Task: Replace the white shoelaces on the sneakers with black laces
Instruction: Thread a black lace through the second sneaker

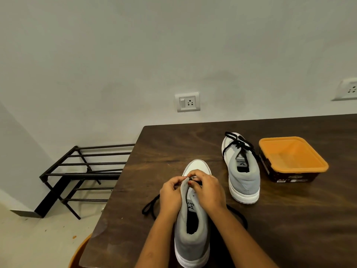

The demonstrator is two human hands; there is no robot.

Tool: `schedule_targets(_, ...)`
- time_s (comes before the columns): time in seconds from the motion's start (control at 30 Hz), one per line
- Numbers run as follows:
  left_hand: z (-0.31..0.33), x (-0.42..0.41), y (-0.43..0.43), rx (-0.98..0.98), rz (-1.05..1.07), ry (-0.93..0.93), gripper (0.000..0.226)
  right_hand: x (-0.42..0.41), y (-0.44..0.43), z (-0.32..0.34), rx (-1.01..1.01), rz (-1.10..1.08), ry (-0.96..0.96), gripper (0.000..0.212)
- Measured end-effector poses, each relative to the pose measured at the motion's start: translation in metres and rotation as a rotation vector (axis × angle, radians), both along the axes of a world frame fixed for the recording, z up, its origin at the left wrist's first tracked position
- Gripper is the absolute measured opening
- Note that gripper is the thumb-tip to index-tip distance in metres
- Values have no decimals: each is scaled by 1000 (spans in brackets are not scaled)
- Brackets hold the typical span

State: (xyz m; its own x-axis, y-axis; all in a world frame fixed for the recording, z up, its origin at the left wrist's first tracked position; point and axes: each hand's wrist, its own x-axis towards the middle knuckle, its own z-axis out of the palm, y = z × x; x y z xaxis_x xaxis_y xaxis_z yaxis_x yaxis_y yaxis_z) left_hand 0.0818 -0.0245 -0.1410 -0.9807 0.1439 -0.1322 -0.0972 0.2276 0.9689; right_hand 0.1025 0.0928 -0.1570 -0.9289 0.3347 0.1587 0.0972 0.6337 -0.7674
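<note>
On the dark wooden table (pixel 289 219), near sneaker (pixel 191 235) heel toward the viewer, left hand (pixel 171 198) pinching its eyelet flap, right hand (pixel 208 190) pinching the black lace (pixel 150 206) at the front eyelets, second sneaker (pixel 241 171) black-laced beside an orange tub (pixel 291 157).

The scene is lit dimly and evenly. Soft shadows are thrown on the table (pixel 289 229); its edges are bent by wide-angle distortion.
</note>
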Motion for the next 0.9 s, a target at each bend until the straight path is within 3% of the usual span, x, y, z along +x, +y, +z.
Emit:
schedule_targets(0.17,-1,-5,6,-345,65,173,11,-3,2,-2,87,53,-55,24)
schedule_targets(0.27,-3,-4,9,-344,185,193,16,-3,5,-3,78,51,-64,20)
schedule_targets(0.33,3,-5,4,-203,251,103,19,-2,6,-2,66,49,-66,17)
schedule_targets(0.57,44,-10,-12,779,488,-306,31,-1,7,1,67,55,-92,17)
schedule_targets(0.63,51,-12,-21,876,477,-325,32,0,8,2,94,63,-103,18)
schedule_targets(0.77,78,-11,-64,658,548,-186,34,0,12,3,68,69,-118,19)
schedule_targets(0.9,100,0,-140,176,785,97,34,-1,14,2,101,69,-121,20)
